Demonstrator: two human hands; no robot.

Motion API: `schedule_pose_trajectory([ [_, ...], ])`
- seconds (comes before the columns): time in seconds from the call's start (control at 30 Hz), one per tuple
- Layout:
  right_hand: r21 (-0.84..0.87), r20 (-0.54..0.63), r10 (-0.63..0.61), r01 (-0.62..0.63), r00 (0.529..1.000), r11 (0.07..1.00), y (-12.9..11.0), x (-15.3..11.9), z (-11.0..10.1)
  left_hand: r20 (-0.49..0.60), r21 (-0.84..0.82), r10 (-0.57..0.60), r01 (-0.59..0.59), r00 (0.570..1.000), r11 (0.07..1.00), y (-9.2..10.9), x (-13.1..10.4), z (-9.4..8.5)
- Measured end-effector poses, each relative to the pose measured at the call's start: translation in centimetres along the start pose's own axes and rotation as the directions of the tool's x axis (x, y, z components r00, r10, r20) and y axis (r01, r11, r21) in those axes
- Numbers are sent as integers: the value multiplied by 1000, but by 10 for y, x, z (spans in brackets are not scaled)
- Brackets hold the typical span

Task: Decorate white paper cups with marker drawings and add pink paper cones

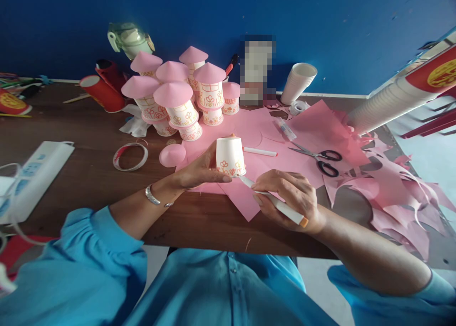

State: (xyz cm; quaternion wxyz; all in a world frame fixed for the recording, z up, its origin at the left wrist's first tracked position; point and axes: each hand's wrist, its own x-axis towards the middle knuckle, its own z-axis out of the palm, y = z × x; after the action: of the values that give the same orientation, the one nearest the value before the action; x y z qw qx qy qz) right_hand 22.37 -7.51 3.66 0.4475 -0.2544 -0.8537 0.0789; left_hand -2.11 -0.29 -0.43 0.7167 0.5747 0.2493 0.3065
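Observation:
A white paper cup [230, 154] with red and orange flowers drawn near its lower edge is held upside down over the pink paper. My left hand [203, 168] grips it from the left, the thumb along its lower edge. My right hand [290, 195] is closed around a white marker [283, 208] with an orange end, its tip at the cup's lower right edge. Behind the cup lies another white marker [261, 151] with a red end. Several decorated cup towers with pink cone roofs [173, 94] stand behind my left hand.
Scissors [317, 158], a glue stick [285, 129] and pink paper scraps [395, 193] lie to the right. Stacked white cups [298, 83] stand at the back; a long cup stack [388, 105] leans at right. A tape roll [130, 156] and power strip [33, 181] are left.

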Motion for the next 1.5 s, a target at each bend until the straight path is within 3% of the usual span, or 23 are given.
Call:
schedule_pose_trajectory([
  [0.4, -2, 8, -3, 3, 1000, 1000, 1, -1, 3, 8, 39, 1, -1, 1000, 999, 1, 0, -1],
  [0.7, 6, 18, 44, -44, 999, 999, -2, 0, 2, 7, 15, -7, 7, 1000, 1000, -1, 0, -1],
  [1.5, 8, -24, 30, -30, 999, 1000, -2, 5, -6, -18, -72, -14, 13, 1000, 997, 1, -3, -2],
])
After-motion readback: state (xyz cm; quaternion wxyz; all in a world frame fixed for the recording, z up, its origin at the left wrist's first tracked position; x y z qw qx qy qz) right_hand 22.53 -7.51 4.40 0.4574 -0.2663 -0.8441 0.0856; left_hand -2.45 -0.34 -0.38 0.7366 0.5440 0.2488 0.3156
